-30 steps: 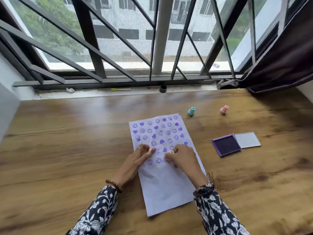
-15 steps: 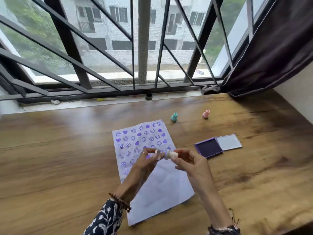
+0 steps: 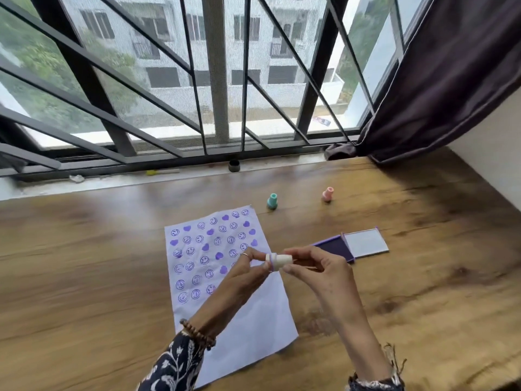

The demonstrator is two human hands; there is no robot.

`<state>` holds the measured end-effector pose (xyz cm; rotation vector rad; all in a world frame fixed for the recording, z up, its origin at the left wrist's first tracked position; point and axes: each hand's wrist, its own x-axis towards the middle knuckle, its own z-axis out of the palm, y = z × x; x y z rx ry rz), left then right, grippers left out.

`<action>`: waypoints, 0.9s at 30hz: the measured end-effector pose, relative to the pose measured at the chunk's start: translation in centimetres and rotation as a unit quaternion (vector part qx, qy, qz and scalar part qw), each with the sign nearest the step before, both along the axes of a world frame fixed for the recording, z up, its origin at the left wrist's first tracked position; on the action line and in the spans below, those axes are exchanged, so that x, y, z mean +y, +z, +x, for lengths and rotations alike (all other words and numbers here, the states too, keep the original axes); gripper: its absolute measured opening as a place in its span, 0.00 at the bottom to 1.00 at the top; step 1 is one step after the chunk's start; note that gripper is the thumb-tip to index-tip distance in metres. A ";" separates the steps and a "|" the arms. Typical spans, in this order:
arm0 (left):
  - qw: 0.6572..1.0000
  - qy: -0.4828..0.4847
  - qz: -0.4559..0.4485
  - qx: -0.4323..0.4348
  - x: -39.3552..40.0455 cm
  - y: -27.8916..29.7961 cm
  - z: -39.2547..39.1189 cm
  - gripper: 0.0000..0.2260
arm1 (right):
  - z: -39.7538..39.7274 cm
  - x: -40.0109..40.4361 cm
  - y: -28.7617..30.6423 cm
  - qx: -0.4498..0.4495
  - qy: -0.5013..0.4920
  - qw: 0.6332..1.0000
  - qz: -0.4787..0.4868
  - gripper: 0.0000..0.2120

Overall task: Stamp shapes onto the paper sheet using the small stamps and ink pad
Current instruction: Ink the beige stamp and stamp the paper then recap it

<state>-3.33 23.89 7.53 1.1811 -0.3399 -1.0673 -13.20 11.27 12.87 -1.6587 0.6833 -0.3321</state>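
Both hands are up over the paper sheet (image 3: 239,314), pinching one small white stamp (image 3: 279,261) sideways between them; left hand (image 3: 248,277) grips the purple-rimmed end, right hand (image 3: 318,275) the narrow end; ink pad (image 3: 332,247) sits open just right of the sheet; teal stamp (image 3: 272,200) and pink stamp (image 3: 327,194) stand further back on the wooden table (image 3: 84,277).
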 end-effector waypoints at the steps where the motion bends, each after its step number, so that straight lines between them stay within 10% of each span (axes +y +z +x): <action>1: 1.000 -0.007 -0.003 -0.005 -0.3 0.0 0.1 0.09 | 0.1 -0.4 0.1 -0.002 0.000 1.000 -0.001 0.11; 18: 0.982 0.039 0.084 -0.164 -9.3 -1.8 2.0 0.07 | 4.7 -10.7 -2.8 0.062 0.071 0.995 -0.022 0.10; 27: 0.842 0.214 0.278 -0.409 -10.9 -5.3 6.1 0.09 | 9.9 -15.6 -6.9 0.091 0.025 0.959 -0.267 0.16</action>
